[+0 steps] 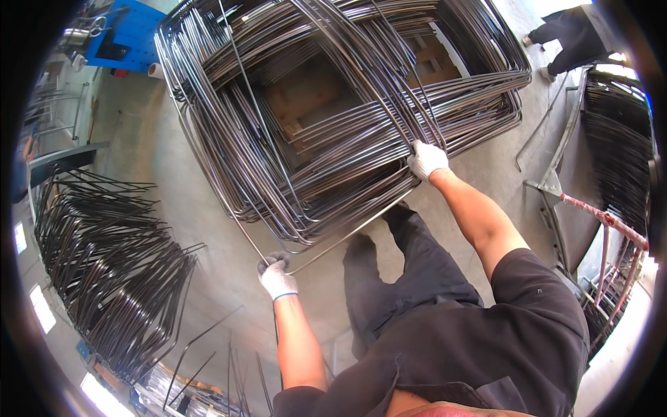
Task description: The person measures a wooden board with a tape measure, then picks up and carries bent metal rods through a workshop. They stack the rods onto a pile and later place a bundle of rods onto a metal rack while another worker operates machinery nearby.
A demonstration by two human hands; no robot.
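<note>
A large stack of bent metal rod frames [479, 104] with rounded corners lies crisscrossed in front of me. My left hand [277, 276], in a pale glove with grey fingers, is closed at the corner of one metal rod frame [351, 235] that juts out past the near side of the stack. The gloved right hand [426, 161] is wrapped around rods at the stack's near right side. Its fingertips are partly hidden, so how many rods it grips is unclear.
Dark bent rods [118, 271] are piled on the left. More dark rods [615, 139] hang at the right, near a red-and-white wrapped bar [604, 219]. A blue panel [132, 35] stands at the far left. Another person [573, 38] is at the far right.
</note>
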